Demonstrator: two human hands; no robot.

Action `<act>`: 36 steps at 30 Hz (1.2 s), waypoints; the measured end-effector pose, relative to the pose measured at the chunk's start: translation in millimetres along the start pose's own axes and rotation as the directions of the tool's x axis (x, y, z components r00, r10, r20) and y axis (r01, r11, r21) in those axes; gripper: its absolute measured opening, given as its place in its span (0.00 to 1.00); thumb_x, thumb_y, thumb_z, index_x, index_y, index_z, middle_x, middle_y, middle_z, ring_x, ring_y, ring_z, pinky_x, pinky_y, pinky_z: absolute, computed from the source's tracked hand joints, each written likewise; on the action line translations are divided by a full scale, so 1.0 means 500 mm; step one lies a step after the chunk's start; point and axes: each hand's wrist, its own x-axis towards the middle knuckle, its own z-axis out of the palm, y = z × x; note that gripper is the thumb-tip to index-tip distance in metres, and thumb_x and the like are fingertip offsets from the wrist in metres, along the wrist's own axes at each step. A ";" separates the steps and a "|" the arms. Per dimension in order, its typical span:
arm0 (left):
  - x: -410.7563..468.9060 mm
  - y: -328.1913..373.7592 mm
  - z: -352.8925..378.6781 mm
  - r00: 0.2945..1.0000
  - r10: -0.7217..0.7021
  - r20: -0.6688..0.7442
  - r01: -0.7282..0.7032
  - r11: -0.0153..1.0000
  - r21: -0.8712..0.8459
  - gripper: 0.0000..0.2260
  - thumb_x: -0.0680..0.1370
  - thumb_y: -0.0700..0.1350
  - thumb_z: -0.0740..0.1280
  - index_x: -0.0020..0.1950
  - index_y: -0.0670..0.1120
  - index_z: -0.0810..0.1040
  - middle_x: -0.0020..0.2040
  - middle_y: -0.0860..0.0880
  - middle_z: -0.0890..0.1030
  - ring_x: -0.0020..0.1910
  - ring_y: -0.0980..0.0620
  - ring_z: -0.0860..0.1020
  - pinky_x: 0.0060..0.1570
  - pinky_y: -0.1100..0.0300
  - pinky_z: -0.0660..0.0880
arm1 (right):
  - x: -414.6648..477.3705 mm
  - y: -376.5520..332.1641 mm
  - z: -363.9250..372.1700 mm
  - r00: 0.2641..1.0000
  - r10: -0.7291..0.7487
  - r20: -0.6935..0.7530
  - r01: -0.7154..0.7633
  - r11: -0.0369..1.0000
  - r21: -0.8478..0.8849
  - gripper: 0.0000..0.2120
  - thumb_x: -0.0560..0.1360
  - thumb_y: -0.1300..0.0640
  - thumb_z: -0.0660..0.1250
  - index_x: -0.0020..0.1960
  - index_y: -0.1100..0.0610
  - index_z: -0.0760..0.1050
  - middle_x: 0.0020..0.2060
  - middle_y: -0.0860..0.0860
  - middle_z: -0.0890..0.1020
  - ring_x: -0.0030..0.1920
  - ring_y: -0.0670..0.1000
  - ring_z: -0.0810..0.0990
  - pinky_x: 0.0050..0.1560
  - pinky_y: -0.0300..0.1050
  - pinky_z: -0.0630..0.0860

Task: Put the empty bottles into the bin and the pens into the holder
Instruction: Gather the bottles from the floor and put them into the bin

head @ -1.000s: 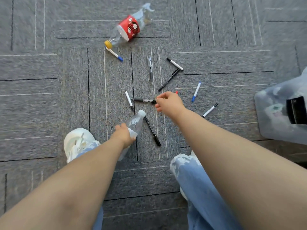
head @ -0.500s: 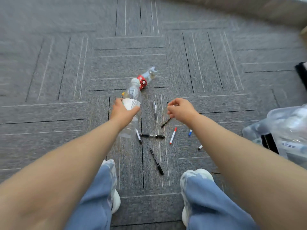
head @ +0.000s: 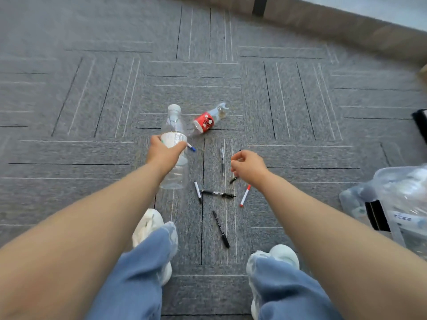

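Observation:
My left hand (head: 165,152) is wrapped around a clear empty bottle (head: 174,125) with a white cap, held upright above the carpet. A second clear bottle with a red label (head: 206,121) lies on the floor just beyond it. My right hand (head: 248,166) hovers with its fingers curled and nothing visible in them, above a black pen (head: 233,180) that it partly hides. On the carpet below lie a white marker (head: 197,191), a black pen (head: 217,193), a red-capped marker (head: 245,195), a black marker (head: 221,229) and a grey pen (head: 222,158). A blue-tipped pen (head: 192,148) peeks out by the held bottle.
A clear plastic bin (head: 397,195) with translucent contents stands at the right edge, with a black object (head: 379,215) against it. My two legs in jeans and white shoes (head: 147,224) stand at the bottom. A wall base (head: 323,21) runs along the top right.
My left hand has lifted the bottle off the floor and turned it upright. The view has pulled back and up. My right hand has risen from the pens, and the red-capped marker lies uncovered.

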 end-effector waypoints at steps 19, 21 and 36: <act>0.432 -0.157 0.074 0.973 -0.231 0.015 0.228 0.944 -0.240 0.28 0.71 0.52 0.72 0.64 0.50 0.61 0.59 0.44 0.75 0.54 0.43 0.78 0.54 0.44 0.78 | 0.551 -0.025 0.261 0.881 -0.349 0.320 0.459 0.460 -0.760 0.26 0.75 0.64 0.61 0.72 0.56 0.61 0.73 0.54 0.64 0.74 0.56 0.58 0.71 0.55 0.60; 0.452 -0.168 0.082 0.968 -0.252 0.008 0.246 0.935 -0.255 0.28 0.72 0.51 0.71 0.66 0.48 0.61 0.59 0.45 0.75 0.54 0.44 0.78 0.52 0.47 0.78 | 0.585 -0.032 0.278 0.858 -0.357 0.370 0.488 0.336 -0.806 0.31 0.75 0.64 0.61 0.75 0.56 0.55 0.76 0.52 0.56 0.78 0.55 0.48 0.75 0.59 0.51; 0.496 -0.218 0.087 0.937 -0.347 0.042 0.346 0.903 -0.256 0.29 0.71 0.53 0.72 0.66 0.51 0.61 0.58 0.47 0.76 0.52 0.45 0.80 0.52 0.45 0.79 | 0.683 -0.047 0.341 0.808 -0.378 0.451 0.501 0.038 -0.865 0.20 0.78 0.63 0.56 0.70 0.57 0.63 0.65 0.54 0.73 0.73 0.60 0.59 0.70 0.69 0.36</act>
